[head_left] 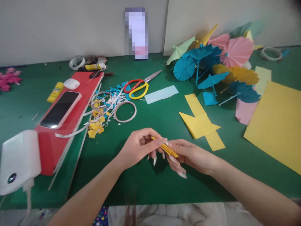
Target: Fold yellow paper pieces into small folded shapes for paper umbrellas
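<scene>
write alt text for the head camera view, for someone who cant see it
Two bare hands pinch a narrow folded yellow paper strip above a green table. Beyond lie red-and-yellow-handled scissors, paper scraps and a tape roll, with colorful paper umbrellas at the right.

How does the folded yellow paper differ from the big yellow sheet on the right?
The folded yellow paper is a narrow, layered strip; the big yellow sheet is broad and opened out. The folded yellow paper is in the left hand and right hand; the big yellow sheet lies on the table. Both are yellow.
</scene>
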Motion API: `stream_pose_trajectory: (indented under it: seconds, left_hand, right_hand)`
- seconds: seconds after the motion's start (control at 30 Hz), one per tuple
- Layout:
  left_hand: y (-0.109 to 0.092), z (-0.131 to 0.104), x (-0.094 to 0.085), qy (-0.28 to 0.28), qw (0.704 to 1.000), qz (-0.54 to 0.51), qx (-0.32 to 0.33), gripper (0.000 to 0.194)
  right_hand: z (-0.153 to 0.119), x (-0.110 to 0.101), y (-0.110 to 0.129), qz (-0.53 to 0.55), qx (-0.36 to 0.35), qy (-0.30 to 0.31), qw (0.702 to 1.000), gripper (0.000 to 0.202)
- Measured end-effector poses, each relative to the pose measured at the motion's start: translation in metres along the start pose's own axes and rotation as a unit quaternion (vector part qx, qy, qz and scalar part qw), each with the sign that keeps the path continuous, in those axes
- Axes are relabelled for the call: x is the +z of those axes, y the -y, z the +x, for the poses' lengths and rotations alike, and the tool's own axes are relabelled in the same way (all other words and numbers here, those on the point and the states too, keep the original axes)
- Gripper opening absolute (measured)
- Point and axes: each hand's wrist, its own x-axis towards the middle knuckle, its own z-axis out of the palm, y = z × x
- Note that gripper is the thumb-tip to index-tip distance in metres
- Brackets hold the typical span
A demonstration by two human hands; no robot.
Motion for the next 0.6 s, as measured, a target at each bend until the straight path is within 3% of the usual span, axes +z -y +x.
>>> stream_pose_trajectory:
  seconds: [0.33,0.6]
  left_hand:
    - [0.0042,-0.0001,0.0009,-0.001,1.0,-0.013,-0.004,0.022]
    - [0.0032,0.0001,0.0004,0.001,1.0,-0.023,-0.004,0.018]
  right_hand:
    - [0.0003,0.0008,-0.0027,0.049,0.01,0.06,0.997,0.022]
    - [0.0007,-0.0005,-0.0055,0.073,0.01,0.069,0.995,0.022]
